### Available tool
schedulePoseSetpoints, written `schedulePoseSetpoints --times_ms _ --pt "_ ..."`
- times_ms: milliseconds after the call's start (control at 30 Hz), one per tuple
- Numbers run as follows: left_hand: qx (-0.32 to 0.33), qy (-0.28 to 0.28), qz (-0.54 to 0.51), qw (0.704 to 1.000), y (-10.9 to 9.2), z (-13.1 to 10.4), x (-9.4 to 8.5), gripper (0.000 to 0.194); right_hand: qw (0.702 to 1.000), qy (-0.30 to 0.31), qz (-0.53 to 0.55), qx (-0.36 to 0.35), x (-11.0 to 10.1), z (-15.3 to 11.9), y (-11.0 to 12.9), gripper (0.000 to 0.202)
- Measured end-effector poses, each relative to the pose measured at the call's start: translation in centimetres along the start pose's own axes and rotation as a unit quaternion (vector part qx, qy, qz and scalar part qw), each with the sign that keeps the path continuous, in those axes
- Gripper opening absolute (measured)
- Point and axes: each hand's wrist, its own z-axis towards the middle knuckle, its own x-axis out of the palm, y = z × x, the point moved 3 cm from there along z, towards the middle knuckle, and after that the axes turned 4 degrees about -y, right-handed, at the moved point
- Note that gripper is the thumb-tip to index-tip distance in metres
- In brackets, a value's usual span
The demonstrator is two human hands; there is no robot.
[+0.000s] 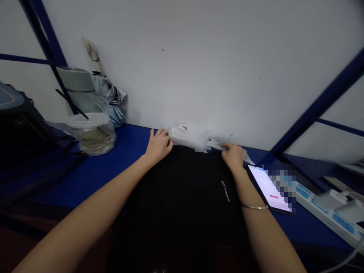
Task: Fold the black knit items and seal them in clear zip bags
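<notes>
A black garment [187, 189] with a small ROCKBROS print lies spread in front of me, its near part dark and hard to make out. My left hand [159, 145] has its fingers curled over the far left corner of the cloth. At the far right corner is my right hand [234, 156], closed with the fingers bent on the fabric edge. Clear plastic wrapping [189, 137] lies along the far edge between both hands, and a strip of it shows on either side of my right hand.
On the blue tabletop [127, 151], a phone [269, 187] with a lit screen lies right of my right forearm. Beyond it is a power strip [318, 208] with chargers. A plastic-wrapped tub [96, 132] and folded umbrella [108, 89] stand left. A white wall [199, 68] rises behind.
</notes>
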Motion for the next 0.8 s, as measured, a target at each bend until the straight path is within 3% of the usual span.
schedulePoseSetpoints --times_ms 67,100,133,167,200,267,333,433,533,600,700,800 --pt "0.032 0.026 -0.116 0.992 -0.8 0.4 -0.8 0.025 0.996 0.011 0.072 -0.045 -0.6 0.1 1.1 0.021" --pt "0.037 0.078 -0.192 0.978 -1.2 0.5 -0.9 0.027 0.989 0.038 0.124 -0.072 -0.9 0.0 1.8 0.015" --pt "0.033 0.147 -0.259 0.954 -1.5 0.5 -0.8 0.03 0.973 0.096 0.185 -0.097 -1.2 -0.1 2.7 0.01" --pt "0.023 0.217 -0.315 0.924 -1.8 0.3 -0.6 0.032 0.945 0.197 0.231 -0.123 -1.4 -0.6 3.6 0.015" --pt "0.006 0.278 -0.355 0.893 -2.0 0.1 -0.3 0.035 0.904 0.308 0.258 -0.146 -1.5 -1.3 4.6 0.021" --pt "-0.032 0.351 -0.395 0.849 -2.0 -0.4 0.4 0.038 0.784 0.525 0.271 -0.191 -2.1 -3.4 6.6 0.027" --pt "-0.06 0.373 -0.41 0.83 -1.6 -0.7 1.0 0.039 0.689 0.635 0.244 -0.249 -3.2 -5.6 8.2 0.032" --pt "-0.066 0.39 -0.416 0.818 -1.4 -0.8 1.5 0.038 0.665 0.632 0.198 -0.345 -4.3 -8.0 10.3 0.036" --pt "-0.058 0.407 -0.42 0.809 -1.7 -0.8 1.3 0.037 0.683 0.591 0.139 -0.405 -4.5 -9.3 11.4 0.025" --pt "-0.051 0.421 -0.423 0.801 -2.0 -0.8 1.0 0.037 0.675 0.591 0.132 -0.421 -4.4 -9.7 11.5 0.016" --pt "-0.05 0.449 -0.445 0.773 -2.3 -0.9 0.5 0.037 0.637 0.634 0.201 -0.391 -4.1 -9.2 11.2 0.009" --pt "-0.048 0.532 -0.493 0.686 -2.5 -1.2 -0.4 0.04 0.634 0.648 0.292 -0.304 -3.8 -7.9 10.5 0.01"
